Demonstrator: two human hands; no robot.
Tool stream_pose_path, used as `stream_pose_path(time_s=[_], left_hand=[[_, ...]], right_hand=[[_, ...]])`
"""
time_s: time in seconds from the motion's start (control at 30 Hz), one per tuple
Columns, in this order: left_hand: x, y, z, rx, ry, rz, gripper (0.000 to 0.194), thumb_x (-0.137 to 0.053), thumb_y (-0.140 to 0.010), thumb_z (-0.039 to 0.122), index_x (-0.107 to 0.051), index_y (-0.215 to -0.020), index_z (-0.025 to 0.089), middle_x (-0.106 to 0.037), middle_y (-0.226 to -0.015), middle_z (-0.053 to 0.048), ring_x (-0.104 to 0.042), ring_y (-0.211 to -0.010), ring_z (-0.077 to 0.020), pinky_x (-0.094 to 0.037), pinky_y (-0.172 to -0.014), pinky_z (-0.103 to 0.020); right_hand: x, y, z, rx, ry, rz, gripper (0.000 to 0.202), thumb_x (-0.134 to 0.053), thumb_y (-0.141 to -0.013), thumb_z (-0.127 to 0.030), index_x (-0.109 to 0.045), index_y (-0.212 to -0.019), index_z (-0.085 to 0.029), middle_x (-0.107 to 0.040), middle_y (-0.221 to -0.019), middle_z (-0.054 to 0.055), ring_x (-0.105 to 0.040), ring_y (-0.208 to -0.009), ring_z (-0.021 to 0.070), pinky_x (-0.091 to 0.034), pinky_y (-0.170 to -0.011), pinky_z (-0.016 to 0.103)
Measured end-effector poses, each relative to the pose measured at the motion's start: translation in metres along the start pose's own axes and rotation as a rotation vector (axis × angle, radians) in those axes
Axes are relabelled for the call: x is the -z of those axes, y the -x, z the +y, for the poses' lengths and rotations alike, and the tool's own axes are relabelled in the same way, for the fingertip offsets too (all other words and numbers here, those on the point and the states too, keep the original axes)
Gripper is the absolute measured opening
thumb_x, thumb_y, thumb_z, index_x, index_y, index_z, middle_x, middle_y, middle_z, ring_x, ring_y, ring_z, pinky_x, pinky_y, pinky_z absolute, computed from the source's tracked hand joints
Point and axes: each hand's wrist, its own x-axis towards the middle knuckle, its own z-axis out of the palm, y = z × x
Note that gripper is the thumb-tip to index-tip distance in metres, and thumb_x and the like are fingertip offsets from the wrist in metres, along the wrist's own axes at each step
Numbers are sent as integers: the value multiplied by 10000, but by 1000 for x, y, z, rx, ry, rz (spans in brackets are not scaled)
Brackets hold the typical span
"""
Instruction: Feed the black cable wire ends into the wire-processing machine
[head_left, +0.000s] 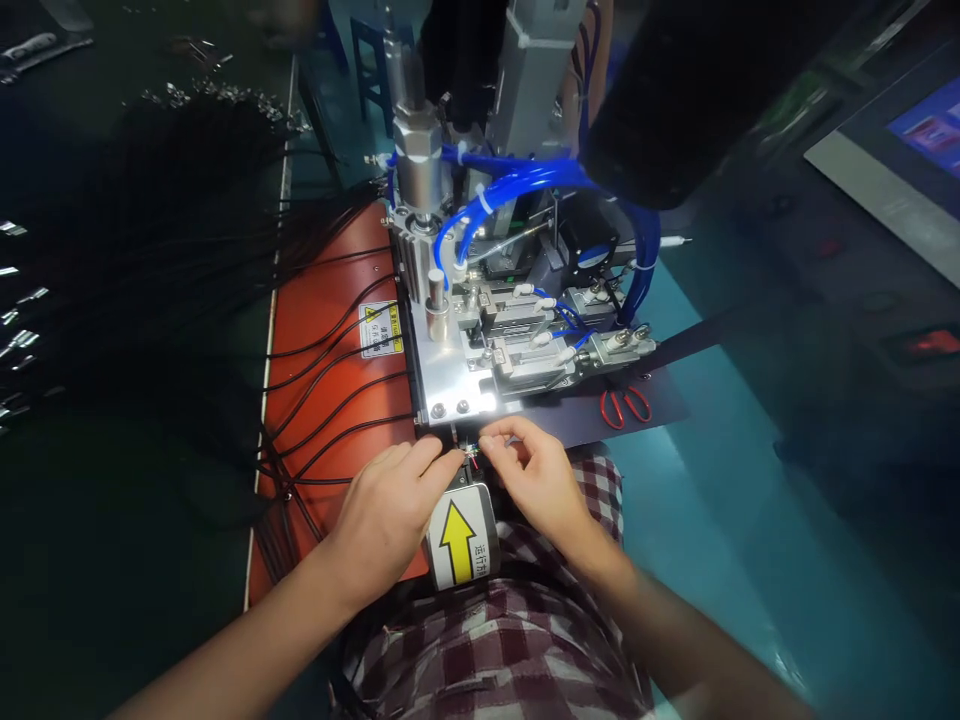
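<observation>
Small coloured wire ends [471,452] show between my two hands, just below the front edge of the machine's metal plate [446,375]. My left hand [394,500] is closed, its thumb and fingertips pressed together at the left side of these wires. From the right, my right hand [540,475] pinches at the same spot, thumb and index finger meeting near the wire tips. Directly beneath sits a white label with a yellow arrow [457,538] on a rounded part. Fingertips hide the exact grip.
Black cables [330,345] cross the orange surface [322,300] on the left toward a dark cable bundle [202,200]. Blue tubes [525,180] arch over the machine. Red-handled scissors [626,408] lie right of it. A dark cylindrical object [675,90] hangs at upper right.
</observation>
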Motion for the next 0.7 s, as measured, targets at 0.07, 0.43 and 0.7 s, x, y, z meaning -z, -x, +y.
stream_pose_path(time_s=[0.07,0.43,0.7], left_hand=[[0,0,0,13,3,-10,237,-454,-862,91,-616,-1027,143,-618,-859,-75,-556,-710,-215,-465,-617,-327],[2,-1,2,12,8,-20,238,-421,-888,118,-628,-1002,142,-626,-823,-65,-543,-662,-208,-455,-586,-327],[2,-1,0,9,52,-29,252,-404,-873,70,-628,-979,118,-639,-852,-87,-577,-725,-212,-476,-635,-325]], right_hand=[[-3,1,-1,72,36,27,112,-540,-850,-253,-584,-779,-178,-562,-712,1,-476,-567,122,-386,-534,242],[-11,3,5,103,1,21,139,-487,-872,-232,-501,-742,-186,-491,-689,-10,-457,-597,128,-381,-558,246],[-5,0,10,-80,-90,-39,169,-507,-862,-320,-551,-778,-179,-479,-597,-32,-400,-466,102,-312,-433,226]])
